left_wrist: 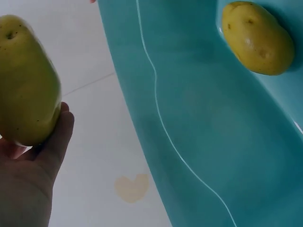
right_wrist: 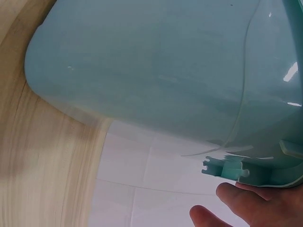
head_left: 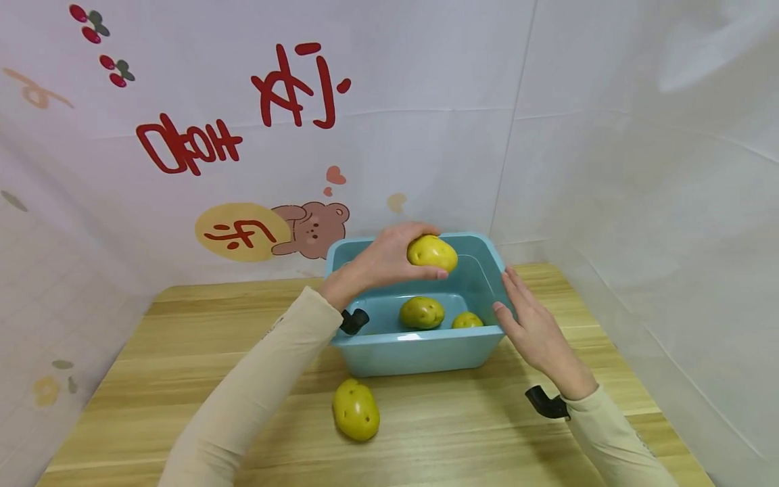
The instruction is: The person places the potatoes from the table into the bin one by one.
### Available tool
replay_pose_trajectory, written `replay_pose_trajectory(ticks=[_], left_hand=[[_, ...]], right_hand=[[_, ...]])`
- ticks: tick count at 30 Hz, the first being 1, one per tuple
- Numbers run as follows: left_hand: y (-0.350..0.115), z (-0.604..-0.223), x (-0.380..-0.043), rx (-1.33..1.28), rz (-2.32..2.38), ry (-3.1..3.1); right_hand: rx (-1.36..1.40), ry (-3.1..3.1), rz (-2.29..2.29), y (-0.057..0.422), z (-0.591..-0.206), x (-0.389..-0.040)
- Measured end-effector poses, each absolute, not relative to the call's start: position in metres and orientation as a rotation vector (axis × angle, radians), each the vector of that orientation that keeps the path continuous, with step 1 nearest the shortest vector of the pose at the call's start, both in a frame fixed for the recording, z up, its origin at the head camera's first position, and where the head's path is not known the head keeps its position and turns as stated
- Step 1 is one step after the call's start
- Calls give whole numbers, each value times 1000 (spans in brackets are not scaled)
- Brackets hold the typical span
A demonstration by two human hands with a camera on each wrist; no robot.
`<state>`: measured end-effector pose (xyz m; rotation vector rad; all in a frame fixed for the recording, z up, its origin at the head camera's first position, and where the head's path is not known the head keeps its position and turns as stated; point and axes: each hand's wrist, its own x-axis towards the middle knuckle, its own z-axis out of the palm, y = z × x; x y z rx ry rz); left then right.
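Partly hidden, one potato point(head_left: 433, 253) fills the left grip point(head_left: 389, 258); the uncurled right grip point(head_left: 537, 330) touches the basin point(head_left: 420, 355).

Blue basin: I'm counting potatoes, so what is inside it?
One potato, and a second potato to its right, partly hidden by the front wall. The left hand holds another potato. Anything else behind that wall or the left wrist cannot be seen.

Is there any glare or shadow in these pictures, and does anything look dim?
Head view: white glare on the near rim of the glossy light-blue plastic tub, soft shadows on the pale wood-grain table; left wrist view: the oval yellow potato in the left hand looks dim against the white printed backdrop; right wrist view: white glints on the tub.
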<state>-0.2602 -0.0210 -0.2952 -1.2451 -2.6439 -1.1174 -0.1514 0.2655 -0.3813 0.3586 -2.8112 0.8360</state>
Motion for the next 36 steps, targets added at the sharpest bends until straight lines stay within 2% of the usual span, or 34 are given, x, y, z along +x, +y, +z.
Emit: replay_pose_trajectory(ticks=[36], left_hand=[[-31,-313,-265,-1355,-1026,-2986]], right_hand=[[366,-2804,831,266,-382,-150]])
